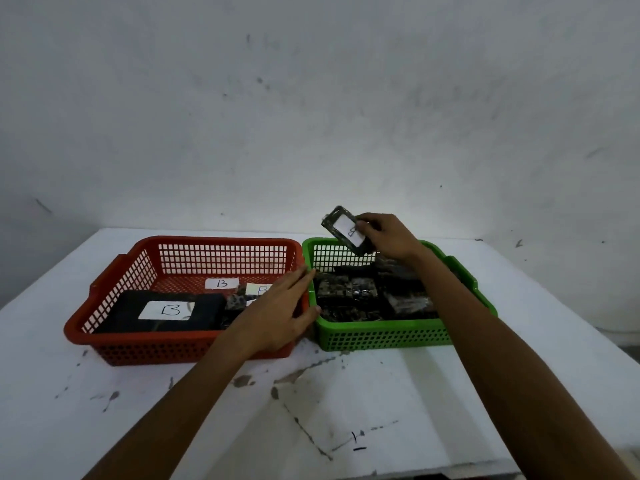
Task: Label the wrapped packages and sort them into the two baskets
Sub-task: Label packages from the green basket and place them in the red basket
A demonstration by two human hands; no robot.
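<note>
My right hand [384, 237] holds a small dark wrapped package [347, 231] with a white label, lifted and tilted above the back of the green basket [381, 336]. Several dark wrapped packages [346, 292] lie in that basket. The red basket [145, 344] stands to its left and holds a large black package with a white "B" label [169, 310] and smaller packages with "B" labels [221, 283]. My left hand [280, 313] is flat with fingers apart over the red basket's right rim, holding nothing.
Both baskets stand side by side on a white table [311, 410] with dark scuff marks and a pen mark near the front. A white wall rises behind the table. The table's right edge runs diagonally at the far right.
</note>
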